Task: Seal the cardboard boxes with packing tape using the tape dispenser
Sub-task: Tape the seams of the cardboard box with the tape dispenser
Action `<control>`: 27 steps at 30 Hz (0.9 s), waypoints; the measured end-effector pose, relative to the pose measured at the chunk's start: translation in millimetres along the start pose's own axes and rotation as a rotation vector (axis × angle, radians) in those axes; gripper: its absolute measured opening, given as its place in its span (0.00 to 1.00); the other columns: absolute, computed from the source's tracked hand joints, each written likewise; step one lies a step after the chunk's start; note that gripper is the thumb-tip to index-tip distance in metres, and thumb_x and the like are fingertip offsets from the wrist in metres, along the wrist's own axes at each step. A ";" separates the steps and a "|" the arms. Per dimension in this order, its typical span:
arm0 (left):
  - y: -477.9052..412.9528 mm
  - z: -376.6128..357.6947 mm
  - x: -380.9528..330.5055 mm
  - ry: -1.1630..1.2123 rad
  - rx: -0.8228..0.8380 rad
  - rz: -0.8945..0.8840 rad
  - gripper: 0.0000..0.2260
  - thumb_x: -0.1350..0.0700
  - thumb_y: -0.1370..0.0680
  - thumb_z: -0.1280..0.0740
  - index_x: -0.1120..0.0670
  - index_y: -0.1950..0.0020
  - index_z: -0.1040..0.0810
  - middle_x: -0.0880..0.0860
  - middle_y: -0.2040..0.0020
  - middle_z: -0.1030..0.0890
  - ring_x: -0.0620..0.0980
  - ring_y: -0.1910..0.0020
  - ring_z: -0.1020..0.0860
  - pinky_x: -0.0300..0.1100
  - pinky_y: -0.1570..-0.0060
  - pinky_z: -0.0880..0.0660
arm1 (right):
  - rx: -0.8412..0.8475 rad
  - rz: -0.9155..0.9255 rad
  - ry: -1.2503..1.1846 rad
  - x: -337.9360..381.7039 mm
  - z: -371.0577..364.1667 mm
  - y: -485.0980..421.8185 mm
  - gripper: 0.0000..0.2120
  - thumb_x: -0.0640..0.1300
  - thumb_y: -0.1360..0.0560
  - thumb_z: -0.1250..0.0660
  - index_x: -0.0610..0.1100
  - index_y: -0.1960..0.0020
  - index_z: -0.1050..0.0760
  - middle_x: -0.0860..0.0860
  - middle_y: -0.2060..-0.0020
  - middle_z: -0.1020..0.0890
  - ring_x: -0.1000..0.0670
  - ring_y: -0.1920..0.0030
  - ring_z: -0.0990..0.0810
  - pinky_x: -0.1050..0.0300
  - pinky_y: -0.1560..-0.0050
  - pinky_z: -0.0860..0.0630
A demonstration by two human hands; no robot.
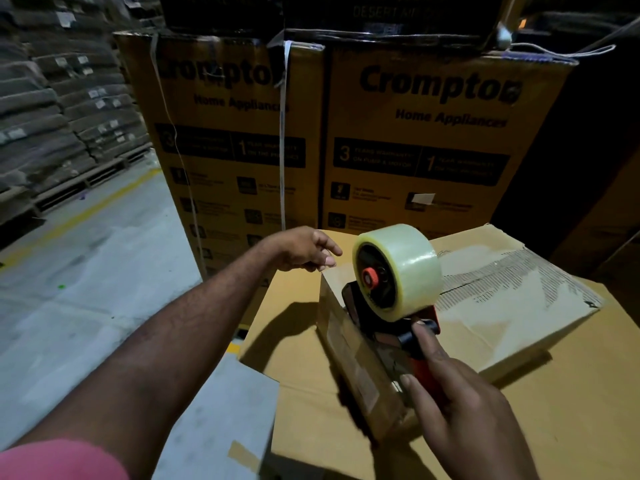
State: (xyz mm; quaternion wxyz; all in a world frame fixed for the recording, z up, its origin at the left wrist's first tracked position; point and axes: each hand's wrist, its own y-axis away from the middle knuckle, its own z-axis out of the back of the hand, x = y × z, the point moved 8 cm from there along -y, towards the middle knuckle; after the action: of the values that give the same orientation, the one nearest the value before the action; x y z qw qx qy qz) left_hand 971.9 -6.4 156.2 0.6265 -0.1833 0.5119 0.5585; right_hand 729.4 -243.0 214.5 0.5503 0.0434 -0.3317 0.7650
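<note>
The tape dispenser (388,317) is gripped by the right hand (460,407), whose fingers are curled round the red handle, one stretched forward toward the roll. Its nose is set low against the near-left edge of the small cardboard box (502,296), just ahead of those fingertips, which is judged to be where a strip is begun or carried over the side. The clear tape roll (405,268) is held upright beyond the knuckles. The left hand (304,251) is held out at the box's far-left corner, its fingers loosely curled and pinching nothing that can be made out (whether the tips touch the cardboard cannot be told). It is probably placed there to steady the box against the pull. The box is rested on a larger carton (311,393), whose bare top is left open to the left of the right-hand fingers. Beyond the left fingertips the way is closed by tall Crompton cartons (433,133), and open floor (86,271) is found left of that wrist.
</note>
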 end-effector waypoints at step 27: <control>6.1 -58.2 4.9 -0.686 -0.164 -0.041 0.36 0.26 0.34 0.48 0.40 0.31 0.28 0.50 0.34 0.21 0.57 0.36 0.24 0.72 0.36 0.32 | 0.382 -0.214 0.053 -1.0 -11.4 -20.6 0.36 0.57 0.18 0.40 0.69 0.23 0.63 0.55 0.51 0.22 0.55 0.53 0.23 0.55 0.51 0.23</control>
State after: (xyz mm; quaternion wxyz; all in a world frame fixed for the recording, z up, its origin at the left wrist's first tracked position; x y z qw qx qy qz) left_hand 940.4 -48.6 130.3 0.7563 -0.0451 0.2213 0.6140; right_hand 751.2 -233.9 214.6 0.6188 0.1618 -0.1598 0.7519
